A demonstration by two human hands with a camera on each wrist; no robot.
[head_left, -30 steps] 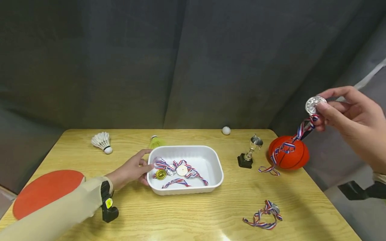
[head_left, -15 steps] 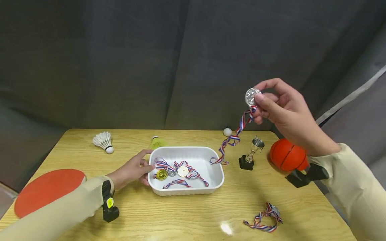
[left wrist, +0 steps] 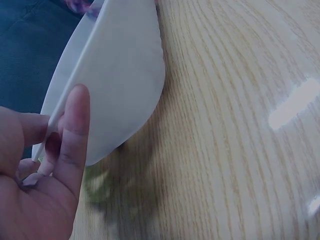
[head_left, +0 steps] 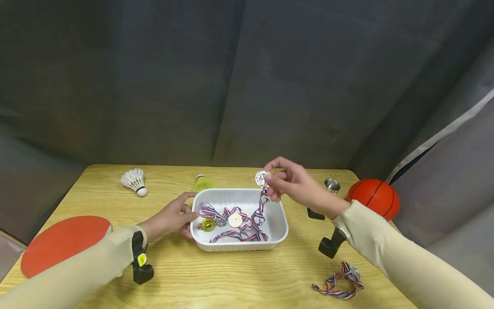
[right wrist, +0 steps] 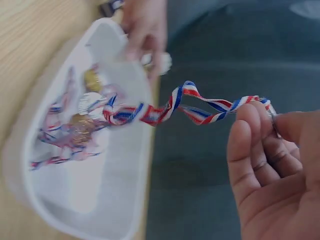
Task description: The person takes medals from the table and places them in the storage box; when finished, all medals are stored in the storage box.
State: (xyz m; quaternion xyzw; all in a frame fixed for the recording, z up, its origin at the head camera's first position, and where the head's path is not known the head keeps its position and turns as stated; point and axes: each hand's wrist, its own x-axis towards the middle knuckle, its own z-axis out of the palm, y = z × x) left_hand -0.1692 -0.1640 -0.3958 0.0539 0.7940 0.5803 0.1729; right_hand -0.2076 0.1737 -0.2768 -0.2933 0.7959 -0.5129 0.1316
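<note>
A silver medal (head_left: 262, 178) is pinched between thumb and fingers of my right hand (head_left: 291, 182), above the back right part of a white plastic tray (head_left: 241, 246). Its striped red, white and blue ribbon (right wrist: 187, 102) hangs down into the tray. My left hand (head_left: 171, 216) grips the tray's left rim, with the thumb over the edge, as the left wrist view also shows. Inside the tray lie a gold medal (head_left: 208, 224), a silver medal (head_left: 221, 219) and a pale gold medal (head_left: 235, 220), with their ribbons.
Another ribboned medal (head_left: 343, 281) lies at the front right. A small trophy cup (head_left: 332, 184), partly behind my right forearm, and an orange ball (head_left: 374, 197) stand to the right. A white shuttlecock (head_left: 134, 182), a yellow shuttlecock (head_left: 202, 183) and a red paddle (head_left: 65, 244) lie leftward.
My right hand has carried the silver medal from the far right leftward and down over the tray; its ribbon now reaches inside. The left hand keeps its hold on the rim.
</note>
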